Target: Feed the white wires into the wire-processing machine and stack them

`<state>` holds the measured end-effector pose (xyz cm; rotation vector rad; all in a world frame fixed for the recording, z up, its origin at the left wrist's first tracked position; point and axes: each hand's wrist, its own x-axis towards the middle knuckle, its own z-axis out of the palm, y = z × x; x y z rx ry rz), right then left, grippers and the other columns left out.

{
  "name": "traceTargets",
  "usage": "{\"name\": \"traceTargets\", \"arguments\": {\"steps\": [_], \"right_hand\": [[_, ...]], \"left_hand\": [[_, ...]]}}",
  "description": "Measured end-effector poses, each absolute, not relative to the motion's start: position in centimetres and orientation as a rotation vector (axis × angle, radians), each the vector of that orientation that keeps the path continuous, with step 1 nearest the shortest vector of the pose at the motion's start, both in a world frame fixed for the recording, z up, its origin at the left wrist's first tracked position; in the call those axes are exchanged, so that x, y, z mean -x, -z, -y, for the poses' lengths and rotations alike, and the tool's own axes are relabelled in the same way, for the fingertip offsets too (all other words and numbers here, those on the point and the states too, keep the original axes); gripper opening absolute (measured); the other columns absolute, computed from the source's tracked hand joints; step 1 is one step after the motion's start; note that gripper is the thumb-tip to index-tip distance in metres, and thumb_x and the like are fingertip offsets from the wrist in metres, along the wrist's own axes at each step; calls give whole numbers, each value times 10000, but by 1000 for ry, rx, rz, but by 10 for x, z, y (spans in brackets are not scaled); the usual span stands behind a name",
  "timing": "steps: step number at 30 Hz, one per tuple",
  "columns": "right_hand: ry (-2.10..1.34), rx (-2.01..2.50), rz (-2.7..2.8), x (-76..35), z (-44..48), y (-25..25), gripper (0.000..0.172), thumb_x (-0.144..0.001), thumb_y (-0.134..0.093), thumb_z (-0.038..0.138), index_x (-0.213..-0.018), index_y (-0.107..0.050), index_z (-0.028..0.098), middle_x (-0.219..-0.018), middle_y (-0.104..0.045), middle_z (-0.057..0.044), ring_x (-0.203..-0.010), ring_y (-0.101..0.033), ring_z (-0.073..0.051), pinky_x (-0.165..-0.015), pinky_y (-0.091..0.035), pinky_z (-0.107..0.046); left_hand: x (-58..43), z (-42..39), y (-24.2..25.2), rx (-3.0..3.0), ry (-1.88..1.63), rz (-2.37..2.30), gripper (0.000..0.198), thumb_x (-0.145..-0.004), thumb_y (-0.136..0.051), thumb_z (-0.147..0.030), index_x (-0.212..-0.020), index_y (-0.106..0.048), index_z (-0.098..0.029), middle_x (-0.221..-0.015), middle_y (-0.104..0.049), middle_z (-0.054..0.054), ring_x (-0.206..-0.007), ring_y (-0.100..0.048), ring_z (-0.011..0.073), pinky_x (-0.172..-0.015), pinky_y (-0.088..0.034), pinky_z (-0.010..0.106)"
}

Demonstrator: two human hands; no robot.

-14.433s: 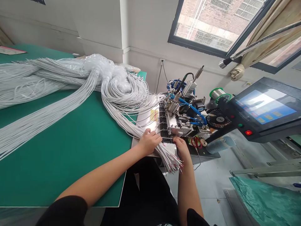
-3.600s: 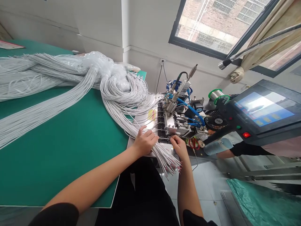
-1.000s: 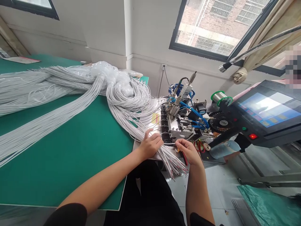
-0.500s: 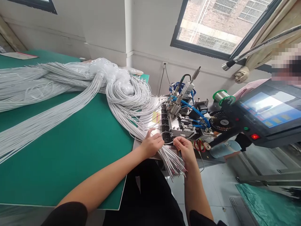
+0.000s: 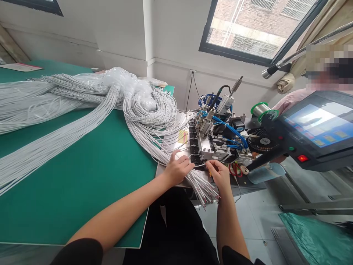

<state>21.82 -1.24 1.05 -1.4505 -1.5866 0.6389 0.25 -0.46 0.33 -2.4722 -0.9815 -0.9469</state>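
A thick bundle of white cables [image 5: 149, 141] runs off the table toward me, its cut ends [image 5: 204, 187] fanned out below my hands. My left hand [image 5: 178, 169] is closed over the bundle near those ends. In a pinch, my right hand [image 5: 219, 173] has the end of one white cable [image 5: 200, 165], which stretches between both hands. Just beyond my fingers is a bench machine [image 5: 212, 136] with metal cylinders, blue air hoses and a black slotted strip [image 5: 194, 141] along its near side. Several single cables lie across that strip.
A green table [image 5: 82, 176] fills the left, with more cables in plastic wrap [image 5: 118, 79]. To the right are a touchscreen panel [image 5: 320, 129], a small black fan [image 5: 261, 141], a solder wire spool [image 5: 263, 110], red-handled scissors [image 5: 234, 169] and a clear container [image 5: 266, 173]. Another person [image 5: 292, 99] is behind the panel.
My right hand has shifted slightly right with the cable end pinched in it. The left hand stays on the bundle. The other person has leaned a little to the left.
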Motion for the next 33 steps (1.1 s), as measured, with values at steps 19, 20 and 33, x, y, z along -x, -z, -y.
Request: {"name": "traceTargets", "arguments": {"steps": [19, 20, 33], "right_hand": [[-821, 1422, 1626, -232, -2, 17, 275, -835, -506, 420, -674, -487, 199, -592, -420, 37, -568, -400, -130, -549, -334, -243], [-860, 1407, 1607, -232, -3, 18, 280, -834, -505, 424, -669, -479, 199, -599, -414, 35, -573, -398, -130, -553, -334, -244], [-1170, 1366, 1172, -219, -3, 22, 319, -664, -604, 462, -571, -430, 211, -522, -338, 56, -483, -291, -106, -470, -258, -245]], "left_hand": [[-6, 2, 0, 2540, 870, 1052, 315, -804, -476, -53, -1008, -639, -229, -860, -685, 20, -956, -581, 202, -1079, -159, 523], [-6, 2, 0, 2550, 866, 1046, 320, -800, -477, -52, -1010, -640, -230, -862, -689, 21, -953, -582, 205, -1075, -165, 521], [-7, 2, 0, 2557, 824, 1110, 317, -778, -497, -75, -1008, -656, -225, -858, -692, 35, -932, -574, 214, -1062, -170, 525]]}}
